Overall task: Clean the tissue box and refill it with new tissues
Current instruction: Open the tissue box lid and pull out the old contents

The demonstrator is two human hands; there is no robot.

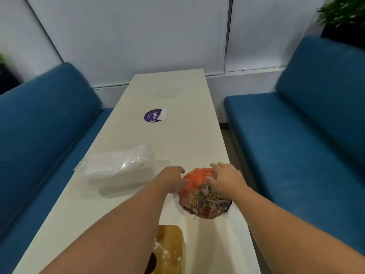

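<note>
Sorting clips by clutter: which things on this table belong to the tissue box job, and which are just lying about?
Part of the job:
- wooden tissue box, near edge
- plastic pack of tissues
- patterned cloth, under the left hand and right hand

Just lying about:
- purple round sticker
- white paper scrap beside it
- blue sofas
- potted plant

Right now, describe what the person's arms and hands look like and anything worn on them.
Both forearms are bare up to the frame's bottom edge, with no sleeves in view. The left hand and right hand wear no gloves, and no watch, bracelet or ring is visible. The picture is too blurred to show finer details such as nails.
</note>
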